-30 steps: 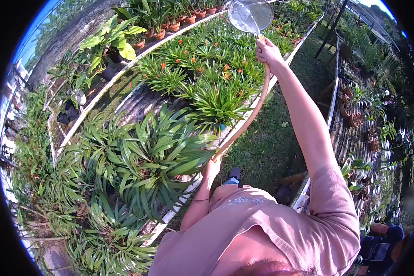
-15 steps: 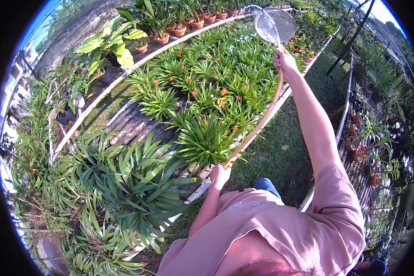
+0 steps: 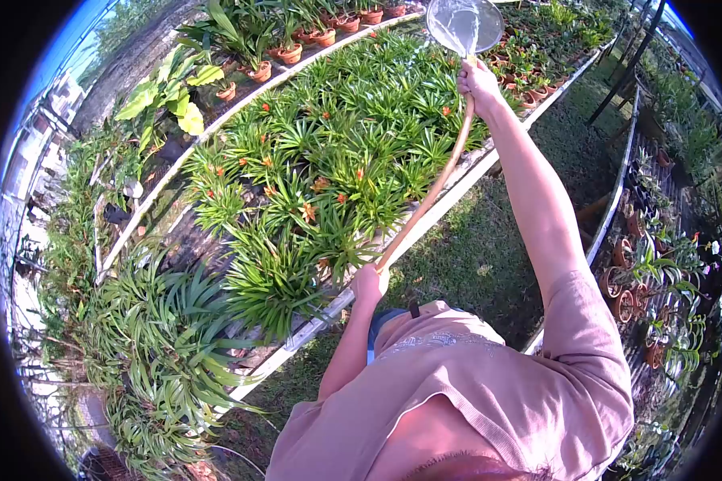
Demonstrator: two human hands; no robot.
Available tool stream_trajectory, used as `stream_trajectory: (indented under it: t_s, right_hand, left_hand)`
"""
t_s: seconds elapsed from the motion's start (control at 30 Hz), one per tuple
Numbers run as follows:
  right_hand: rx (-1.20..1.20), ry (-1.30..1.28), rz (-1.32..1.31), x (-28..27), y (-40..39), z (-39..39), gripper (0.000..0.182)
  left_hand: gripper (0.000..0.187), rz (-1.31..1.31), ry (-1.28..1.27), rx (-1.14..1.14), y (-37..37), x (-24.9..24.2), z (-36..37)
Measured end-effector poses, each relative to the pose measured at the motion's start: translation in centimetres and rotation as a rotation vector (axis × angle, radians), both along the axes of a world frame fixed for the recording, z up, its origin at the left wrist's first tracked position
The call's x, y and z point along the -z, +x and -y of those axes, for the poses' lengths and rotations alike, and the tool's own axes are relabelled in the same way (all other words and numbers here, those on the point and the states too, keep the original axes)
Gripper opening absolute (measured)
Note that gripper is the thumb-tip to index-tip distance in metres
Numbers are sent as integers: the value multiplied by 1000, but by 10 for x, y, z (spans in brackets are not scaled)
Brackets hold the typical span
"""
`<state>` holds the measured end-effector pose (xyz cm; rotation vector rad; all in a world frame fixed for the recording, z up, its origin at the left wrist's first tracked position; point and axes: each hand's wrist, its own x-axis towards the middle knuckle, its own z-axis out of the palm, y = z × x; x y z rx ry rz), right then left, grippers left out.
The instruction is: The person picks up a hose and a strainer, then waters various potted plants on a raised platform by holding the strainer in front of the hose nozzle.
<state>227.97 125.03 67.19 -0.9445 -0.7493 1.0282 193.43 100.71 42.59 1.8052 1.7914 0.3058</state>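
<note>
My right hand is stretched far forward, its fingers closed round the upper end of a tan hose. Beyond that hand is a round, see-through disc-like head, with whitish streaks that look like water on it. Lower down, my left hand is wrapped round the same hose near my waist. Green leafy plants with orange-red flowers fill the bench to the left of the hose and under the round head.
A pale bench edge runs diagonally beside my body. Grass lies to its right. Potted plants stand on the right-hand bench, and more clay pots line the back left. A dark post slants at upper right.
The view has shifted along the bench, and the flowering plants now sit further left and lower. Both hands, still on the hose, and the round head appear slightly up and left.
</note>
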Motion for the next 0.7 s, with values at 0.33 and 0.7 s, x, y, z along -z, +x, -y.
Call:
stream_trajectory:
  t_s: [0.33, 0.7]
  right_hand:
    - [-36, 124, 102, -46, 125, -56, 13]
    - [-48, 77, 82, -51, 220, -183, 22]
  left_hand:
    - [24, 461, -54, 88, 169, 9, -71]
    - [20, 408, -3, 136, 275, 25, -181]
